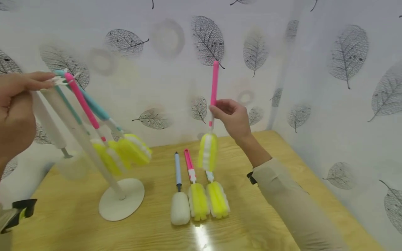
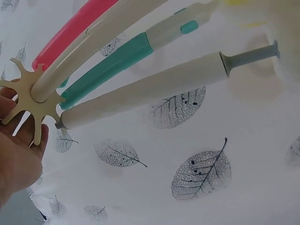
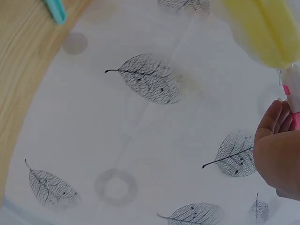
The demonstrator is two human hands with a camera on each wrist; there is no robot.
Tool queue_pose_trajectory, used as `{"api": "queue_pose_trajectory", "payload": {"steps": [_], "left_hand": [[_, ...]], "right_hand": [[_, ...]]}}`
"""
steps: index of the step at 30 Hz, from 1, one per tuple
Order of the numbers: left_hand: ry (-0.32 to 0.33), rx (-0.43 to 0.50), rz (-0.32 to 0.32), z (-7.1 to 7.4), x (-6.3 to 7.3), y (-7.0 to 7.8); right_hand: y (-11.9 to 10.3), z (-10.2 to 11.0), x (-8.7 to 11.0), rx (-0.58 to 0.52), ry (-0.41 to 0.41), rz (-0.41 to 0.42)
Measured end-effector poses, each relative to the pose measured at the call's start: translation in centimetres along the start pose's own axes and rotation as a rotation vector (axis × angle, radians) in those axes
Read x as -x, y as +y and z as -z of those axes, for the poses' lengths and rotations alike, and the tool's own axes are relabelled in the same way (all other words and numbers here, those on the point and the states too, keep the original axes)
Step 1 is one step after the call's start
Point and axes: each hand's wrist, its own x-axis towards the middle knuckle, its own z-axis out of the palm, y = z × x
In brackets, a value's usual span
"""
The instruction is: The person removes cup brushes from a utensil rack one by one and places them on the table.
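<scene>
My right hand (image 1: 233, 118) pinches a pink-handled sponge brush (image 1: 215, 83) upright above the table, its yellow-and-white head downward. At the left, my left hand (image 1: 19, 108) holds the hooked top (image 2: 28, 110) of a cream stand (image 1: 78, 136). Several brushes hang from that top: a pink-handled one (image 1: 82, 101), teal-handled ones (image 1: 95, 106) with yellow heads, and a white-handled one (image 1: 48, 120) with a white head. On the table lie a blue-handled brush (image 1: 180, 209) with a white head, a second pink-handled brush (image 1: 198, 202) and a brush with a yellow head (image 1: 218, 200), side by side.
The wooden table (image 1: 257, 216) runs up to a pale wall covering (image 1: 176, 83) printed with dark leaves. The stand's round base (image 1: 132, 195) is at the table's left. A black band (image 1: 251, 177) is on my right wrist.
</scene>
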Motion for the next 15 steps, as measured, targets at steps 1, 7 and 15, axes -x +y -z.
{"api": "queue_pose_trajectory", "payload": {"steps": [1,7,15], "left_hand": [[-0.008,0.016,0.003,0.0,0.0,-0.4],[-0.023,0.153,-0.066,0.0,0.4,-2.2],[0.019,0.238,-0.087,-1.2,0.6,-3.6]], "right_hand": [[0.3,0.7,0.1,0.022,0.008,-0.026],[3.3,4.6,0.9,0.209,-0.049,-0.217],[9.1,7.6,3.3,0.330,-0.201,-0.498]]}}
